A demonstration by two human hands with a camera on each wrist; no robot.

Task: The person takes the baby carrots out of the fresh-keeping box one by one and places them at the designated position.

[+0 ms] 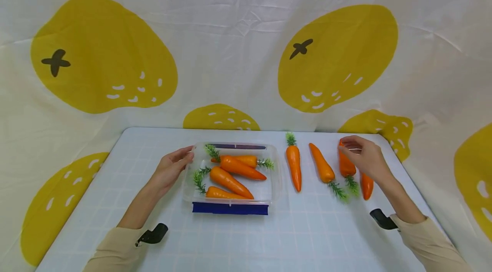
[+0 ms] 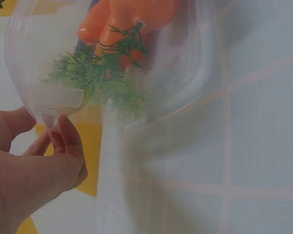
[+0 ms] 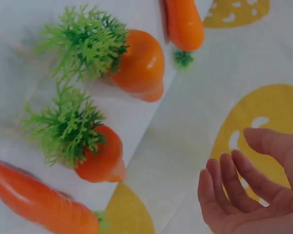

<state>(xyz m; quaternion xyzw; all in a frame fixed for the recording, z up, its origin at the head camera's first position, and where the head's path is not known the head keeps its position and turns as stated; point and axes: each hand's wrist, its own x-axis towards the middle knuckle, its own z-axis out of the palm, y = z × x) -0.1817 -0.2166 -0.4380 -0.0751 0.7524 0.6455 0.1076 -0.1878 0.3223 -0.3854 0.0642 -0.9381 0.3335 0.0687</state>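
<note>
- Head view: a clear plastic container [image 1: 275, 178] sits at the middle of the bench [image 1: 307, 238] with four toy carrots [image 1: 230, 180] lying in it. The left hand [image 1: 171, 169] rests against its left wall, fingers relaxed and nearly straight, steadying it rather than gripping. Four loose carrots lie toward the right edge of the bench. The right hand [image 1: 365, 156] hovers over the third carrot [image 1: 346, 164] in that row, fingers bent downward at its blunt upper end; whether they already touch it cannot be told here.
- Left wrist view: the left hand's fingers [image 2: 68, 139] lie lightly at the container's clear corner, with carrot tops showing green through the wall [image 2: 44, 92].
- Right wrist view: the right hand's fingers [image 3: 224, 187] are spread loosely and curved, holding nothing, with leafy carrot ends [image 3: 136, 63] lying apart from them.
- Judgement: the step in hand looks like reaching for the next loose carrot. The next move calls for closing the fingers round that carrot's body while the left hand steadies the container.
</note>
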